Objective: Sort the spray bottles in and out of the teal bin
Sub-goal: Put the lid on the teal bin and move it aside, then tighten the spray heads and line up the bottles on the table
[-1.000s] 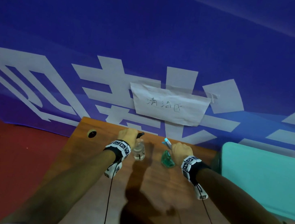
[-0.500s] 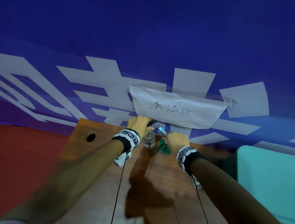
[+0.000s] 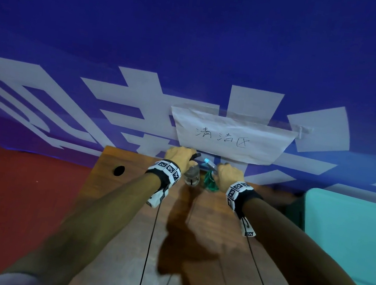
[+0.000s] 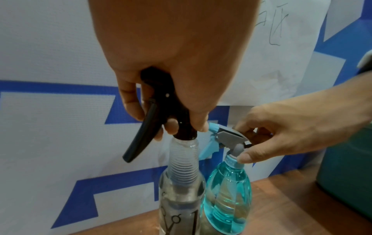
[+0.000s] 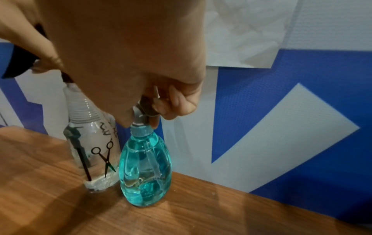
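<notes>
The left hand [image 4: 167,66] has its fingers [image 4: 130,98] curled round the black trigger head of the clear spray bottle [image 4: 181,190]. The right hand [image 4: 298,128] pinches the grey head of the blue spray bottle [image 5: 145,167] between thumb and fingertips [image 5: 181,101]. Both bottles stand upright on the wooden table [image 3: 206,229], just beside each other at its far edge, close against the blue and white banner [image 3: 148,40] under a taped paper sign [image 3: 228,137]. The teal bin [image 3: 350,237] sits off the table's right edge, well apart from both.
</notes>
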Tool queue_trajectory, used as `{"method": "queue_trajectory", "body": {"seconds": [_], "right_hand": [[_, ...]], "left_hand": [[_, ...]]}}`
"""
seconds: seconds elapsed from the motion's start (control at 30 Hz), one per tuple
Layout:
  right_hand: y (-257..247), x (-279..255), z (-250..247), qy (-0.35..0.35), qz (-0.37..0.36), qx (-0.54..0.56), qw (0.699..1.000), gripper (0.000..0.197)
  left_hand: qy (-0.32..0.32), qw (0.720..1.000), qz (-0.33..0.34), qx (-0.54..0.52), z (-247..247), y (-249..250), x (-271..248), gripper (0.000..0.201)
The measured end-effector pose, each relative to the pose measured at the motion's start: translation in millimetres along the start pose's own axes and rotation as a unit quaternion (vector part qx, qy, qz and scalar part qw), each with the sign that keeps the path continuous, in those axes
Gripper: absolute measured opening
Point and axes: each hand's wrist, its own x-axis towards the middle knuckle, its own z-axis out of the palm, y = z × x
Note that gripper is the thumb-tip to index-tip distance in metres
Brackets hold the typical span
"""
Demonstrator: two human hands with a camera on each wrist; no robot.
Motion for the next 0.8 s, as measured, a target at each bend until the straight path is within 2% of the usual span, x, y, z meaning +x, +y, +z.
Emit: {"method": "queue_trajectory", "body": {"seconds": [0.27,0.33,0.4,0.53,0.67,0.8], "right_hand": [[9.4,-26.8,-20.7,0.001,0.01,0.075,0.997,0.032],[13.0,-39.5,-21.1,0.001,0.013,0.097,0.995,0.033],[17.5,-56.3,-19.5,0.016,0.02,0.122,0.992,0.032],[32.3,-95.1,-17.9,0.07,0.029,0.164,0.984,0.032],[64.8,-144.7,-17.0,0.101,0.039,0.173,0.979,0.031],[111.6,-207.3,-7.8,0.143,0.038,0.159,0.976,0.031]], "left_hand": [[-0.024,0.999,-0.043,-0.005,-13.0,9.9,-10.7,0.04],[-0.004,0.998,-0.057,-0.004,-18.2,12.6,-16.7,0.049],[0.046,0.997,-0.066,-0.006,-21.8,20.3,-28.2,0.054],[0.14,0.989,-0.004,-0.04,-28.7,49.7,-64.4,0.049],[0.142,0.98,0.083,-0.116,-28.8,99.5,-100.9,0.049],[0.133,0.968,0.169,-0.127,-21.0,166.3,-137.2,0.036]]}}
